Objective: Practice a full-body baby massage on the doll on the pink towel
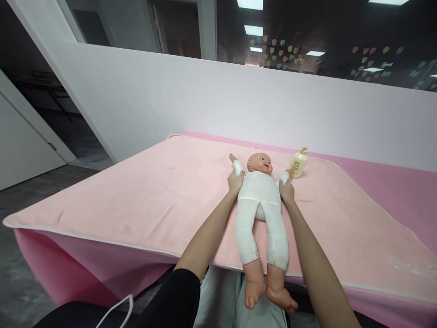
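A baby doll (260, 191) with a white cloth body lies face up on a pink blanket (136, 196). Its head is toward the wall, and its bare feet hang past the table's near edge. At the doll's upper arm on the left side, my left hand (235, 182) is closed around the white sleeve. My right hand (287, 190) grips the other upper arm, its fingers partly hidden. Just beyond that arm stands a pale yellow pump bottle (299, 163), which the doll's hand overlaps in view.
A white wall (218, 100) rises behind the table, with dark glass and heart stickers above it. Pink cloth (385, 187) shows under the blanket and hangs over the front. A white cable (118, 305) loops at lower left, and a door (27, 136) stands far left.
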Demonstrator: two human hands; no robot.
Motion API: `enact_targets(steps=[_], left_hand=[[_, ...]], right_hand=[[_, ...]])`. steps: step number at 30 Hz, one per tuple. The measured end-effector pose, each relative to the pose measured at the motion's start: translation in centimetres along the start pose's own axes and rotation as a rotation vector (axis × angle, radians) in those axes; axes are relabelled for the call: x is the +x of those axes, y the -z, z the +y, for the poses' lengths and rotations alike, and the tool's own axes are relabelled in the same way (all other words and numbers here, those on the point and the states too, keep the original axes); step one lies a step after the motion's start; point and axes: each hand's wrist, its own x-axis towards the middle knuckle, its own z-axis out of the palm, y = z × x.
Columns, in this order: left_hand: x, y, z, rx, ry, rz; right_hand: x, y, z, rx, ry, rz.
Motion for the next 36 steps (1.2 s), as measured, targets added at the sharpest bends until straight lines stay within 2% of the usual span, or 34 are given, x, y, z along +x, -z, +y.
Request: enact_targets(steps=[2,4,9,11,13,15,17,19,22,25,28,31,33,36], left_hand=[[-0.2,0.0,-0.1,-0.067,0.032,0.07],[-0.4,0.1,0.0,-0.19,0.055,0.113],[-0.7,0.8,-0.1,-0.303,0.039,0.091],[-0.8,0.9,-0.3,-0.356,-0.003,0.099],[-0.9,1.0,-0.5,-0.403,-0.08,0.156],[-1.1,1.0,-0.6,-0.404,-0.165,0.199],[-1.3,1.0,-0.7,-0.381,-0.215,0.167],[-1.4,1.0,-0.7,-0.38,-0.221,0.103],[-1.3,0.8,-0.6,-0.437,-0.156,0.046],[-1.1,0.8,-0.5,-0.471,-0.099,-0.003],[-1.2,1.1,-0.4,-0.414,-0.145,-0.024],[-1.3,1.6,-0.3,-0.28,-0.149,-0.054],[-1.1,1.9,-0.3,-0.209,-0.126,-0.119],[-0.6,2.0,-0.2,-0.069,-0.156,-0.237]], right_hand=[[-0.7,0.1,-0.2,-0.026,-0.059,0.05],[-1.0,0.2,-0.5,0.046,-0.065,0.058],[-1.0,0.5,-0.7,0.589,-0.025,-0.02],[-1.0,0.9,-0.6,0.723,-0.03,-0.096],[-1.0,1.3,-0.5,0.791,-0.023,-0.157],[-1.1,1.6,-0.4,0.848,0.0,-0.184],[-1.2,1.6,-0.3,0.879,0.012,-0.178],[-1.3,1.5,-0.4,0.871,-0.009,-0.162],[-1.5,1.0,-0.7,0.799,-0.027,-0.109],[-1.7,0.3,-1.1,0.642,0.056,-0.02],[-1.7,-0.2,-1.1,0.449,0.105,0.048],[-1.2,-0.2,-0.8,0.311,0.071,-0.006],[-0.9,-0.2,-0.6,0.252,0.054,-0.049],[-0.6,-0.2,-0.7,0.121,0.007,-0.042]])
